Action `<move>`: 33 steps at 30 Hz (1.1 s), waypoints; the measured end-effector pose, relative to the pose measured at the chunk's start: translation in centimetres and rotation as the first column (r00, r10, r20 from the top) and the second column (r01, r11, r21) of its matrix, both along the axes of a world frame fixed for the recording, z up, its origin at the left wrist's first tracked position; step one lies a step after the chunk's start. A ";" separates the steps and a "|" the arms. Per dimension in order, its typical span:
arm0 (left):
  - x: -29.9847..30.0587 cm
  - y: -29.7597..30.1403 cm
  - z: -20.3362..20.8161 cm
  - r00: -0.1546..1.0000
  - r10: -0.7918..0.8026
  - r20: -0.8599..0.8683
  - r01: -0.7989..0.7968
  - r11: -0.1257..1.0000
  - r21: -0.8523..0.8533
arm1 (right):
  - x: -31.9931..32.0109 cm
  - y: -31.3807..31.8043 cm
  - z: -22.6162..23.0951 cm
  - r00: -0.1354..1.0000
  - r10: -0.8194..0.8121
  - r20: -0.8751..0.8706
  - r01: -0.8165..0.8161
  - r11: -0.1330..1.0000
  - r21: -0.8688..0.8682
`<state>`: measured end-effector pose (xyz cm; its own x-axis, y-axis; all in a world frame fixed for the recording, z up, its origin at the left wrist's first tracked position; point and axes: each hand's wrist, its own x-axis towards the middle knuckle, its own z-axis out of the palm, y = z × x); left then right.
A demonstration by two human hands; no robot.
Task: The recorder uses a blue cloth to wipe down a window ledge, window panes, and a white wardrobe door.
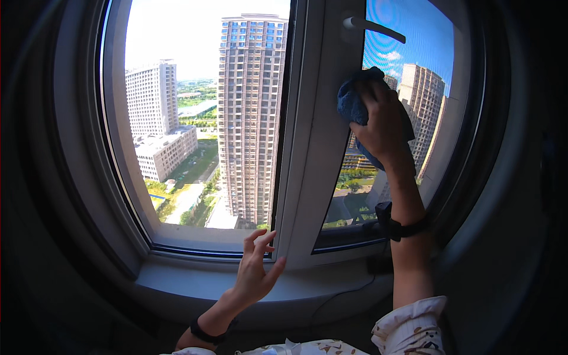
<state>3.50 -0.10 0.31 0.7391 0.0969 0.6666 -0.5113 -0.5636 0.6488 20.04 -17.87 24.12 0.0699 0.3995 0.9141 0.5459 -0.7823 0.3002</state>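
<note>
My right hand is closed on a crumpled blue cloth and presses it against the left edge of the right-hand window sash, where frame and pane meet. Part of the cloth hangs below and behind the hand, over the glass. Above it a window handle juts out to the right. My left hand is lifted over the sill near the bottom of the middle frame post, fingers apart and slightly curled, holding nothing. Whether its fingertips touch the frame I cannot tell.
A pale window sill runs below both panes. A small dark object with a thin cable lies at its right part. The left pane looks out on a tall building and lower blocks. Dark wall surrounds the window.
</note>
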 end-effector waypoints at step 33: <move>-4.1 1.0 -7.6 0.967 0.116 -0.228 -0.141 0.986 -0.093 | 2.3 0.4 1.6 0.884 0.264 0.386 -0.414 0.825 0.385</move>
<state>-0.58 0.94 -7.25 0.8433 0.2628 0.4689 -0.2765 -0.5359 0.7977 22.34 -17.46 25.71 -0.3020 -0.1091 0.9470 0.7416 -0.6511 0.1615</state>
